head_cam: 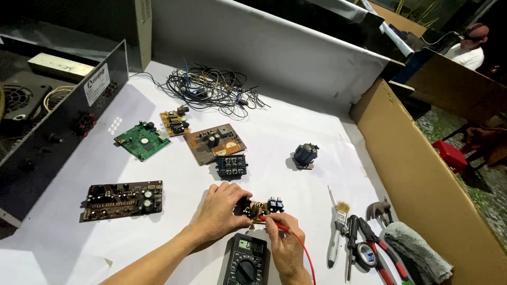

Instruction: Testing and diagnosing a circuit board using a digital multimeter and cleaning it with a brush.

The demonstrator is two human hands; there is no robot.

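My left hand [219, 211] grips a small brown circuit board [262, 207] with black connector blocks, holding it down on the white table cover. My right hand [285, 240] pinches a red test probe [275, 224] whose tip touches that board; its red lead runs down past my wrist. Just below both hands lies a black digital multimeter [246, 261] with a lit display and a round dial.
Other boards lie around: a long dark one [122, 199], a green one [141, 140], a small one [175, 122], a brown one [215, 143]. A wire tangle [211, 87] is at the back. A brush [338, 227], pliers [377, 248], cloth [420, 248] sit right; cardboard wall [422, 174] beyond.
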